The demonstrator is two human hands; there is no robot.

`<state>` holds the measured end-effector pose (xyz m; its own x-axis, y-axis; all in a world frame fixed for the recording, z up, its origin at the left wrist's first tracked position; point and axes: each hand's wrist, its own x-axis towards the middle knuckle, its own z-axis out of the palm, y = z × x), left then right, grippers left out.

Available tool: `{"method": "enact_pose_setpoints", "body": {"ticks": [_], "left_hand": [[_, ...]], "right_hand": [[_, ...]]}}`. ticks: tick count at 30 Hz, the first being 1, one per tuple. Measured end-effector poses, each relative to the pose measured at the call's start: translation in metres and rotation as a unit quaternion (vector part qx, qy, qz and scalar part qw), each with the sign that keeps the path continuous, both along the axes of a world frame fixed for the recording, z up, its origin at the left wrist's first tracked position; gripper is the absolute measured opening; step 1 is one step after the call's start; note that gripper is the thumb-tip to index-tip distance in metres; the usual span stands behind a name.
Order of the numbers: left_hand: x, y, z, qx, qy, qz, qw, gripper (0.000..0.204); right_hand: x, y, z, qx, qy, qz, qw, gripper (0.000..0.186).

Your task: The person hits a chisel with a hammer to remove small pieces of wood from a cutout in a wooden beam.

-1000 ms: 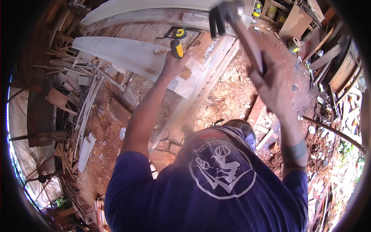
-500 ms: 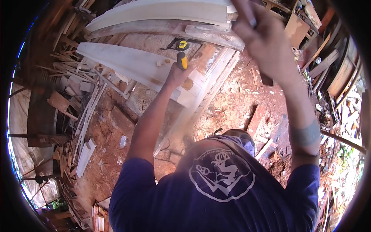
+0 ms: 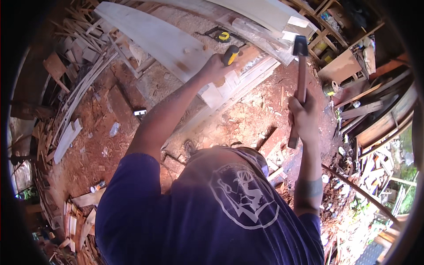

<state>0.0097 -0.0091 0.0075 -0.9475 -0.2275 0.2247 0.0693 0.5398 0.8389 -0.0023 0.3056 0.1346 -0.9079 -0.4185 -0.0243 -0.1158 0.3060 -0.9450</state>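
My left hand (image 3: 215, 67) grips a yellow-and-black tool handle (image 3: 231, 54), probably a chisel's, over the pale wooden pieces (image 3: 213, 95) at the end of a long whitish board (image 3: 145, 35). The blade is hidden. My right hand (image 3: 302, 115) holds a hammer (image 3: 301, 66) by its wooden handle, with the dark head raised toward the upper right. A yellow tape measure (image 3: 224, 36) lies on a dark strap or case just behind the left hand's tool. A larger white curved panel (image 3: 269, 13) lies at the back.
Scrap slats and boards (image 3: 81, 42) are piled at the left, and broken planks with offcuts (image 3: 371, 106) at the right. Small cans (image 3: 329, 90) stand among the right-hand scrap. A long dark bar (image 3: 362, 194) slants across the lower right. Debris litters the reddish floor (image 3: 115, 132).
My right hand and hammer have swung about, now lower than half a second ago, with the head upward. The view has turned slightly; my left hand still holds the yellow handle.
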Motion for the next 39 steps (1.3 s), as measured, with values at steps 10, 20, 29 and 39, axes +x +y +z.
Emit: {"method": "enact_pose_setpoints", "body": {"ticks": [10, 20, 29, 39], "left_hand": [[-0.055, -0.011, -0.007, 0.0, -0.085, 0.04, 0.996, 0.044], [-0.009, 0.01, 0.003, 0.077, 0.023, 0.026, 0.996, 0.042], [-0.005, 0.002, -0.021, 0.162, 0.025, 0.023, 0.986, 0.036], [-0.013, 0.011, -0.02, 0.089, 0.015, 0.017, 0.996, 0.035]], "right_hand": [[0.018, 0.035, -0.034, -0.007, -0.063, -0.045, 0.997, 0.012], [0.023, 0.029, -0.046, -0.004, -0.098, -0.025, 0.995, 0.017], [0.003, 0.003, 0.01, 0.076, 0.099, 0.014, 0.992, 0.03], [-0.01, -0.042, 0.013, 0.219, 0.322, 0.042, 0.92, 0.021]]}}
